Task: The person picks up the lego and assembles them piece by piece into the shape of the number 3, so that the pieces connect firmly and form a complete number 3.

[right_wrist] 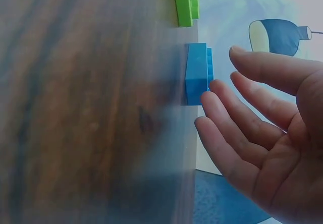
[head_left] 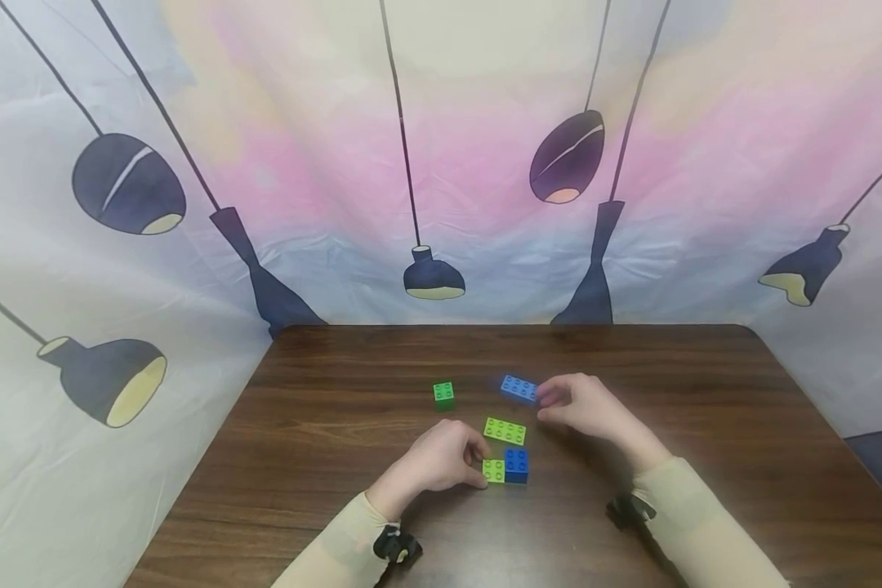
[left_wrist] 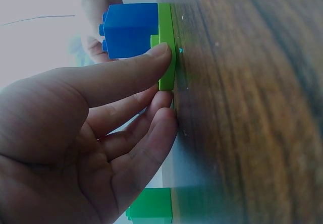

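My left hand (head_left: pixel 444 457) pinches the left end of a flat lime plate (head_left: pixel 493 470); in the left wrist view the thumb lies on the plate's (left_wrist: pixel 166 72) side. A dark blue brick (head_left: pixel 516 465) stands on the plate's right part. My right hand (head_left: pixel 588 404) is at the right end of a lighter blue brick (head_left: pixel 518 389), fingers spread and relaxed. In the right wrist view the fingertips are beside that blue brick (right_wrist: pixel 197 74); whether they touch it I cannot tell.
Between the hands lies another lime piece (head_left: pixel 505 431) with studs up. A small green brick (head_left: pixel 443 396) stands farther back on the left. The brown wooden table (head_left: pixel 323 392) reaches a cloth backdrop with printed lamps.
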The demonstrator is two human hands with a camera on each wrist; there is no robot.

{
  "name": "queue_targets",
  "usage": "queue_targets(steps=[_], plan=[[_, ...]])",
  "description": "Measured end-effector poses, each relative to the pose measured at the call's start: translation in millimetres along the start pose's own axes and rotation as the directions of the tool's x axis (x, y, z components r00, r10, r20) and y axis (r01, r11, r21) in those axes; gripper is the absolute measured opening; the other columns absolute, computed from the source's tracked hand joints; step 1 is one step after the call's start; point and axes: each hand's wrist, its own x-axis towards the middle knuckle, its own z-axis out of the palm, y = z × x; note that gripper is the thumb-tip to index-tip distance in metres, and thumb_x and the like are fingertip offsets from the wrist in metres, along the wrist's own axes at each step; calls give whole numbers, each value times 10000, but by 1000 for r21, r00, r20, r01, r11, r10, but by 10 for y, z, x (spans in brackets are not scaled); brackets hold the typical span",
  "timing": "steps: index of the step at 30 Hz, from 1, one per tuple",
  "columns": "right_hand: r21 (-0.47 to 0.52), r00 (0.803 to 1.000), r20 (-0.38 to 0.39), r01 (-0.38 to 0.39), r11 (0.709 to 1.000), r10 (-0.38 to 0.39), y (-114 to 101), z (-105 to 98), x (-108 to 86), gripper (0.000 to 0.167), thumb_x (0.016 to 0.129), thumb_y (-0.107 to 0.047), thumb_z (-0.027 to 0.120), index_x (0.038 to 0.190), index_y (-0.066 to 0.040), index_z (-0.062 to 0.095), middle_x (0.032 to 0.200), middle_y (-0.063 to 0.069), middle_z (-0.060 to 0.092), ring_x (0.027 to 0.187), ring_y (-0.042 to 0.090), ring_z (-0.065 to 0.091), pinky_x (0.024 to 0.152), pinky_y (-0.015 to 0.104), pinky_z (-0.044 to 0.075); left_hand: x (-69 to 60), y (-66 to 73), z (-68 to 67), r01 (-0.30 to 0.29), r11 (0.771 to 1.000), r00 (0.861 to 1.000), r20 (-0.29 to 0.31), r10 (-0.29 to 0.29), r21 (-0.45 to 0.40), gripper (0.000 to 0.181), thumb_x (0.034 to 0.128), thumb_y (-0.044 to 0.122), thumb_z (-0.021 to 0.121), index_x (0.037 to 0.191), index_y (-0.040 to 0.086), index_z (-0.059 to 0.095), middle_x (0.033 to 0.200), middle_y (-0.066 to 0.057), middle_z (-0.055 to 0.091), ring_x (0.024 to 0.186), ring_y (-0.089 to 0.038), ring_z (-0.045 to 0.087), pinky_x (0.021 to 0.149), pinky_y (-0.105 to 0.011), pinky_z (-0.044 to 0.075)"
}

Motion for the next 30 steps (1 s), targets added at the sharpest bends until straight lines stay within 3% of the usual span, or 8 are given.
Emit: queue_targets(steps=[7,15,30], plan=[[6,997,-73,25,1000,-24,-79,10,141,282,940,-144,820,1208,-73,768,1101,56,772,1029,248,728,877,460,601,-7,-18,-1,2,1000,1000,2,-2,3,258,746,152,985,951,165,830,812,148,664,714,-20,568,657,-246,481],[-44,993,-112,17,999,-22,-86,82,249,421,945,-160,812,1337,-47,709,1334,141,714,1268,362,651,1059,564,505,-1,-10,1,-2,1000,1000,2,2,-3,258,748,148,984,955,159,829,819,141,673,719,-16,570,661,-242,484],[-56,997,-63,-48,997,44,-53,152,249,474,935,-200,829,1359,-45,684,1279,144,717,1133,315,685,983,547,543,0,10,-8,-7,1000,1000,8,7,0,260,753,149,982,959,158,824,840,138,675,726,-15,570,674,-240,490]])
